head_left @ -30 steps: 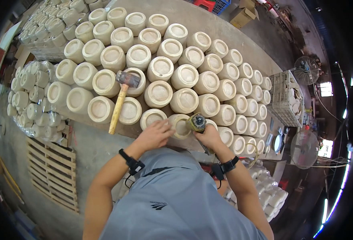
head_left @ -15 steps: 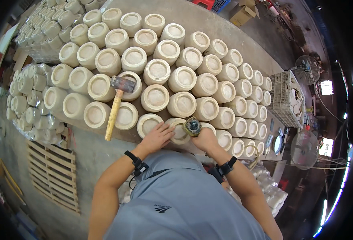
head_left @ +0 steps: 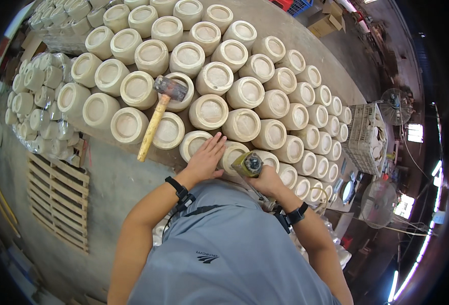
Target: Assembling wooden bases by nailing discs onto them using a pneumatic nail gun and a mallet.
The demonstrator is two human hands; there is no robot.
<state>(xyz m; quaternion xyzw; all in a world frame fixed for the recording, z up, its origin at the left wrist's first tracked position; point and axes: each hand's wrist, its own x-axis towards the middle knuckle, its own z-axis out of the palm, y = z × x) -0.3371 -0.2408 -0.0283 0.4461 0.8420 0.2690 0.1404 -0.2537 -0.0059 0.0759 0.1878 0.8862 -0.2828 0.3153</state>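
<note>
Rows of pale, round, pot-like pieces, each with a recessed round face upward, stand on a tabletop (head_left: 306,35). My left hand (head_left: 207,156) lies with fingers stretched out, touching one near-edge piece (head_left: 231,154). In my right hand (head_left: 268,182) is a yellow-green tool (head_left: 248,163), seemingly a nail gun, with a dark round cap. It is at the right side of that same piece; its lower end is hidden. To the left, a mallet (head_left: 154,127) with a dark head and yellow wooden handle rests across the pieces, touched by neither hand.
Plastic-wrapped stacks (head_left: 41,96) of similar pieces stand at left, near a wooden pallet (head_left: 59,201) on the floor. At right are a grey crate (head_left: 357,134), two fans (head_left: 382,203) and a thin yellowish hose (head_left: 323,204). A cardboard box (head_left: 325,23) stands at the far right.
The view has shifted a little, so the table appears higher. My left fingers have spread over the near-edge piece. The tool in my right hand has tilted, showing more of its yellow-green side.
</note>
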